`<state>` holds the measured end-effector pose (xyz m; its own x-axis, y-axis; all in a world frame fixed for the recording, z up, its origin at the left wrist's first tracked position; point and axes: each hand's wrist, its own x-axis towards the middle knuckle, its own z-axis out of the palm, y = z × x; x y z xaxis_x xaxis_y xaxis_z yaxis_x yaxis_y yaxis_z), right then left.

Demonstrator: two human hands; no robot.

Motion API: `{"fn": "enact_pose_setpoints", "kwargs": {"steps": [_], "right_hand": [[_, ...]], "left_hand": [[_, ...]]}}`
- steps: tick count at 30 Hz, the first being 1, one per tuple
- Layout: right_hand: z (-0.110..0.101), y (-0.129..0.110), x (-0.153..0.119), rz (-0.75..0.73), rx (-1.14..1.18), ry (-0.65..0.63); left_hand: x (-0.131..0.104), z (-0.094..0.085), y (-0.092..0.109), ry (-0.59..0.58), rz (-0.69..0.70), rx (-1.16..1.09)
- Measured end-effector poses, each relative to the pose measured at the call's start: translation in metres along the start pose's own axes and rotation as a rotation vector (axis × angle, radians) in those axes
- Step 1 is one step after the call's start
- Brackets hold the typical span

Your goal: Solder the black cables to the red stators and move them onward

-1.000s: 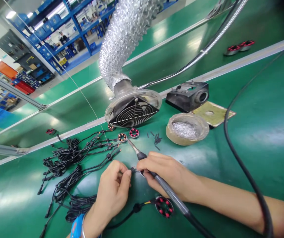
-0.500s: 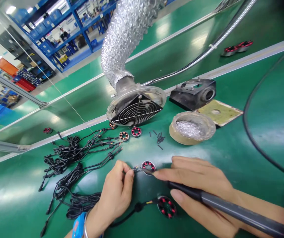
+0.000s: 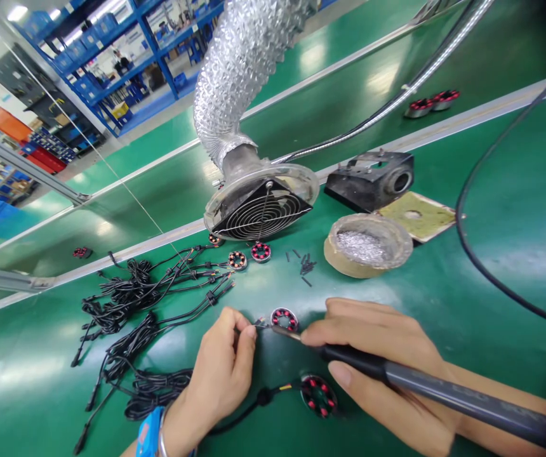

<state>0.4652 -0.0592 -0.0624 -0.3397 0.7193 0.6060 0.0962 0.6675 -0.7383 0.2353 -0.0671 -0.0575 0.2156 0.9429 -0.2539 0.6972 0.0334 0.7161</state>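
Observation:
My right hand (image 3: 392, 368) grips a soldering iron (image 3: 425, 387) with a dark grey handle, its tip slanting left to the near edge of a small ring-shaped motor stator (image 3: 284, 319) with red windings. My left hand (image 3: 225, 362) is closed in a pinch on a thin wire (image 3: 259, 325) just left of that stator; whether this is solder or a lead I cannot tell. Below, between the hands, lies a second red-wound stator (image 3: 318, 395), joined to a black cable (image 3: 254, 409) that passes under my left wrist.
Coiled black cables (image 3: 134, 346) lie at the left. Behind the stators hangs a fume extractor hood (image 3: 263, 203) on a silver duct (image 3: 249, 70). A round bowl of metal shavings (image 3: 366, 251), a black iron stand (image 3: 372, 181) and short black tubes (image 3: 306, 263) lie farther back. A cord (image 3: 468, 244) loops at right.
The iron's tip has drawn slightly left along the stator's near edge, and more of its metal shaft shows. My left hand has barely moved. The cord at right has swung slightly left.

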Motion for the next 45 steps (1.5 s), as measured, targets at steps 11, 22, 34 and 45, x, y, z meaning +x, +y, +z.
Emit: {"fn": "enact_pose_setpoints", "kwargs": {"steps": [11, 22, 34, 45], "right_hand": [[0.017, 0.015, -0.001, 0.010, -0.165, 0.077], [0.034, 0.026, 0.001, 0.001, -0.219, -0.066], [0.029, 0.025, 0.002, 0.008, -0.189, -0.083], [0.040, 0.030, -0.003, -0.023, -0.226, -0.146]], "left_hand": [[0.011, -0.001, 0.006, -0.224, -0.318, -0.674], [0.017, -0.003, 0.005, -0.159, -0.341, -0.557], [0.014, 0.003, 0.007, -0.098, -0.165, -0.336], [-0.019, 0.014, 0.027, -0.060, 0.090, 0.067]]}}
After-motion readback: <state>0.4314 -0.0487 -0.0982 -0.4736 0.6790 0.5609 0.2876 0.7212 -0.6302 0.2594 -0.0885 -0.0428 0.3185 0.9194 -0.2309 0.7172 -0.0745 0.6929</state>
